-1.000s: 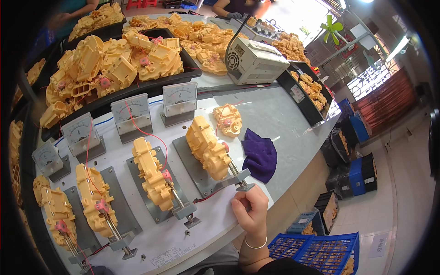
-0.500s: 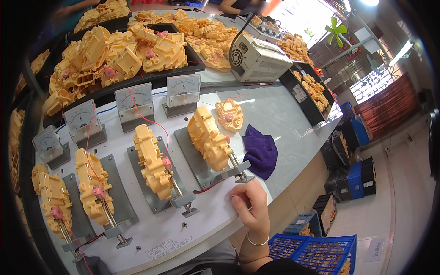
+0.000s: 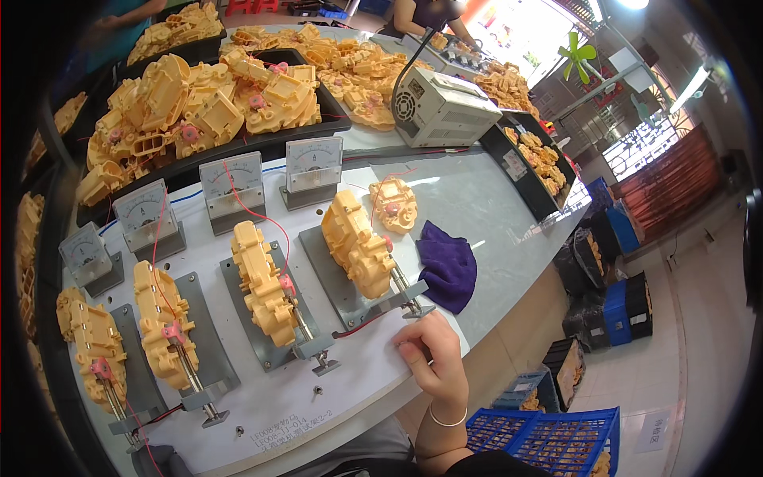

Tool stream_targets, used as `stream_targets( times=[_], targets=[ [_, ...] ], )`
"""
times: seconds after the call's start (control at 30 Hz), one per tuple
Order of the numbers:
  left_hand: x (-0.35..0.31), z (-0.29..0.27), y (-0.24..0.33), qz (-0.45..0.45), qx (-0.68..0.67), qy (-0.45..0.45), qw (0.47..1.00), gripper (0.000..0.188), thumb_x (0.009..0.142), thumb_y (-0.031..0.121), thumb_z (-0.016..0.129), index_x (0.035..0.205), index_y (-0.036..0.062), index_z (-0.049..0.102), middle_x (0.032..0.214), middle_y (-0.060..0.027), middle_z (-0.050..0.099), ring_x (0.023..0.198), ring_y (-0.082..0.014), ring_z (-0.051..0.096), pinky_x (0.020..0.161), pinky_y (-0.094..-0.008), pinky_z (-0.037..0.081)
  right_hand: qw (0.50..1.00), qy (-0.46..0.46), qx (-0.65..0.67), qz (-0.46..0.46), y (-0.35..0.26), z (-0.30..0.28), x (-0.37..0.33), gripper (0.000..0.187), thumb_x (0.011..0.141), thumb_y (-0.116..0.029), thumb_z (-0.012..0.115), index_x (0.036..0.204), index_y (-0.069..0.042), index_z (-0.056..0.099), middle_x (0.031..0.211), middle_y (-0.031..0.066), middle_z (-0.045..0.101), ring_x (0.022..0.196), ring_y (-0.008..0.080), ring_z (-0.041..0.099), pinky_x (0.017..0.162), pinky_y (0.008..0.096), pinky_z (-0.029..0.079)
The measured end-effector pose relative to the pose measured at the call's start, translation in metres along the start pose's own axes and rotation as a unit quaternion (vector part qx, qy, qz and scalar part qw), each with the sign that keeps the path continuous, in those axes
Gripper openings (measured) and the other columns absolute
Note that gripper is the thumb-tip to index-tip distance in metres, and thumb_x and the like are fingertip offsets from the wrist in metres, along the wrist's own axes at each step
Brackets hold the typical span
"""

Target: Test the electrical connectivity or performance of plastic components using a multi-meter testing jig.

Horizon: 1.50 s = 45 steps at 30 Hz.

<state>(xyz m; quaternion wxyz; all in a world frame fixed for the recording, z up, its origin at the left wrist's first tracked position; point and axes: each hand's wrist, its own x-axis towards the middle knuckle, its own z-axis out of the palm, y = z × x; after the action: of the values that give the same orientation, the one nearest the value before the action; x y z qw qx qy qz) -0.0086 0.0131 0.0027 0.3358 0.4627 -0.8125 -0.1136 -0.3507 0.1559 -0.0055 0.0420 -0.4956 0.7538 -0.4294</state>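
My right hand (image 3: 439,362), a bangle at its wrist, rests at the table's near edge with its fingers curled in and nothing visible in them. Just beyond it is the metal clamp end (image 3: 413,306) of the rightmost test fixture. That fixture carries a yellow plastic gearbox-like housing (image 3: 355,245). To the left, similar housings sit on grey plates: one in the middle (image 3: 264,282), another (image 3: 163,326), and the leftmost (image 3: 93,350). Pink parts and red wires show on them. My left hand is out of view; a dark grey shape (image 3: 163,461) at the lower left is unclear.
Analog meters (image 3: 230,187) stand behind the fixtures. A purple cloth (image 3: 447,266) and a loose housing (image 3: 393,204) lie to the right. Black trays (image 3: 334,119) of housings, a grey power supply box (image 3: 449,111), and a blue crate (image 3: 556,425) surround the table. Another person (image 3: 405,20) works at the far side.
The view has shifted slightly. The far person's arms have moved over the parts there. My right hand keeps its curled pose at the table edge.
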Motion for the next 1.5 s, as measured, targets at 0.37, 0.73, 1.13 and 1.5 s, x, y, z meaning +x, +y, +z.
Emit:
stream_targets(
  times=[0.37, 0.73, 1.13, 1.5],
  targets=[
    [-0.003, -0.003, -0.002, -0.023, 0.003, -0.021, 0.999, 0.012, 0.09, 0.008, 0.061, 0.084, -0.0023, 0.059, 0.078, -0.0126, 0.053, 0.067, -0.0257, 0.05, 0.062, -0.0346, 0.042, 0.999, -0.001, -0.024, -0.021, 0.0, -0.003, 0.0, 0.003, 0.078, -0.006, 0.066, 0.081, -0.005, 0.064, 0.068, 0.0066, 0.053, 0.064, 0.0238, 0.046, 0.058, 0.0339, 0.037],
    [0.004, -0.008, 0.004, -0.007, 0.028, -0.044, 0.999, 0.012, 0.091, 0.008, 0.059, 0.085, -0.0018, 0.057, 0.08, -0.0165, 0.054, 0.075, -0.0333, 0.052, 0.07, -0.0409, 0.044, 0.998, 0.026, -0.048, -0.042, 0.001, 0.002, -0.001, 0.005, 0.076, -0.004, 0.067, 0.078, -0.004, 0.064, 0.069, 0.0081, 0.053, 0.064, 0.0267, 0.046, 0.058, 0.0358, 0.038],
    [0.006, -0.003, 0.011, 0.011, 0.034, -0.034, 0.999, 0.009, 0.088, 0.007, 0.062, 0.085, -0.0016, 0.06, 0.079, -0.0155, 0.057, 0.074, -0.0313, 0.055, 0.069, -0.0392, 0.045, 0.999, 0.013, -0.04, -0.028, 0.0, -0.006, -0.001, 0.007, 0.074, -0.002, 0.068, 0.08, -0.002, 0.064, 0.071, 0.0069, 0.053, 0.066, 0.0226, 0.048, 0.06, 0.0333, 0.038],
    [0.022, 0.039, 0.052, 0.059, -0.056, -0.136, 0.987, 0.013, 0.081, 0.024, 0.071, 0.087, 0.0148, 0.066, 0.087, -0.0043, 0.061, 0.081, -0.0264, 0.061, 0.068, -0.0386, 0.051, 0.986, -0.099, -0.028, -0.13, -0.044, 0.036, 0.004, 0.014, 0.074, -0.011, 0.074, 0.086, -0.01, 0.067, 0.073, 0.0056, 0.056, 0.071, 0.0267, 0.056, 0.066, 0.0368, 0.041]
  ],
)
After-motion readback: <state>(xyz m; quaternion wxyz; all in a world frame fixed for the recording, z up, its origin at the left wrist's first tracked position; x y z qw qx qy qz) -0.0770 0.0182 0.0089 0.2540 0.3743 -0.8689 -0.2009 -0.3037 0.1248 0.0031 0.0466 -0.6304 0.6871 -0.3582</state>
